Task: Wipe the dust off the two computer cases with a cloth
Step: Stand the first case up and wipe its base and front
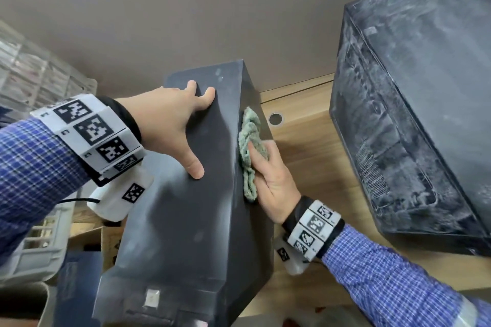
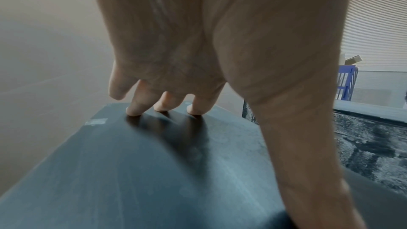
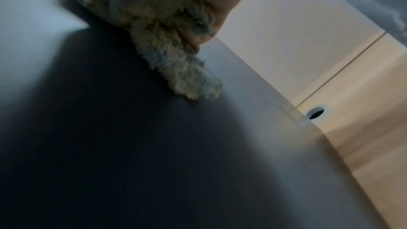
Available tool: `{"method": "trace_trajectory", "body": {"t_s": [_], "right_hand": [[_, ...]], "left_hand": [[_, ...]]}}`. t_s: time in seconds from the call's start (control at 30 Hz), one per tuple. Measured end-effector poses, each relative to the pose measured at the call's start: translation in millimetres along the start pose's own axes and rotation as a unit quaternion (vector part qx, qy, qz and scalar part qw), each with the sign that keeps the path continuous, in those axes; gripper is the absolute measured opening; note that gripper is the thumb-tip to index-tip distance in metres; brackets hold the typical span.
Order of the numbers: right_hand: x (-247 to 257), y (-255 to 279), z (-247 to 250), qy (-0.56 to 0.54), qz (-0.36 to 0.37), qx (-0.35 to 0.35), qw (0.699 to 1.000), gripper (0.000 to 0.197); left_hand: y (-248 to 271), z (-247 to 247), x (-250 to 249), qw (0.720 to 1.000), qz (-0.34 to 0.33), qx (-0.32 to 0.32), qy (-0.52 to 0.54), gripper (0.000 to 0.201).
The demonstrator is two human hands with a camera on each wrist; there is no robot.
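Left hand [image 1: 170,125] laid flat on top of the near computer case [image 1: 191,207], fingers [image 2: 134,109] straight and slightly spread with tips pressing the top panel, thumb splayed toward the body; likely there to brace the case so it does not slide or tip under the wiping. Right hand [image 1: 271,180] pressed against the case's right side panel with the green cloth [image 1: 251,151] trapped between palm and panel; fingers seem to lie fairly straight over the bunched cloth, though whether they curl into it cannot be told from the blurred wrist view. Cloth [image 3: 171,53] crumpled, one tail hanging free toward the far end of that side. Near case standing upright by the left edge of the wooden desk [image 1: 305,146], its top mostly dark with faint grey smears. Second case [image 1: 414,114] well apart toward the right edge, thickly coated in pale streaky dust, probably untouched so far. Round cable hole [image 1: 275,118] in the desk between the two. Plain beige wall behind; grey plastic crates [image 1: 34,241] off the left edge; blue rack [image 2: 345,83] and window blinds farther back
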State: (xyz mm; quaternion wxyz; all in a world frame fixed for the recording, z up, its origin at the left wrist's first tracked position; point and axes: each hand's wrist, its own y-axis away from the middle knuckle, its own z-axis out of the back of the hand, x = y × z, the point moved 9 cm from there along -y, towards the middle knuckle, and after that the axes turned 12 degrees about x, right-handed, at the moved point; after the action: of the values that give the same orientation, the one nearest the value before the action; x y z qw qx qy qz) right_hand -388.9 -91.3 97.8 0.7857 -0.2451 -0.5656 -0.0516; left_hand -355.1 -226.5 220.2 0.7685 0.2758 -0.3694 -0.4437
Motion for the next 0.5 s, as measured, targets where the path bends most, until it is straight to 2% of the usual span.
{"method": "trace_trajectory", "body": {"t_s": [0.13, 0.33, 0.4, 0.5], "right_hand": [[-22.6, -59.6, 27.3, 0.035, -0.07, -0.004, 0.997, 0.059], [-59.3, -136.9, 57.8, 0.048, -0.183, 0.049, 0.981, 0.061], [-62.6, -142.0, 58.8, 0.047, -0.186, 0.049, 0.98, 0.063], [-43.7, -126.9, 54.1, 0.026, -0.139, 0.016, 0.99, 0.063]], "left_hand": [[-0.2, -0.8, -0.3, 1.0, -0.003, 0.0, 0.0, 0.154], [-0.4, -0.9, 0.3, 1.0, -0.007, -0.008, 0.006, 0.152], [0.2, -0.4, 0.1, 1.0, -0.01, -0.01, 0.014, 0.152], [1.4, -1.0, 1.0, 1.0, -0.006, -0.006, 0.014, 0.153]]}}
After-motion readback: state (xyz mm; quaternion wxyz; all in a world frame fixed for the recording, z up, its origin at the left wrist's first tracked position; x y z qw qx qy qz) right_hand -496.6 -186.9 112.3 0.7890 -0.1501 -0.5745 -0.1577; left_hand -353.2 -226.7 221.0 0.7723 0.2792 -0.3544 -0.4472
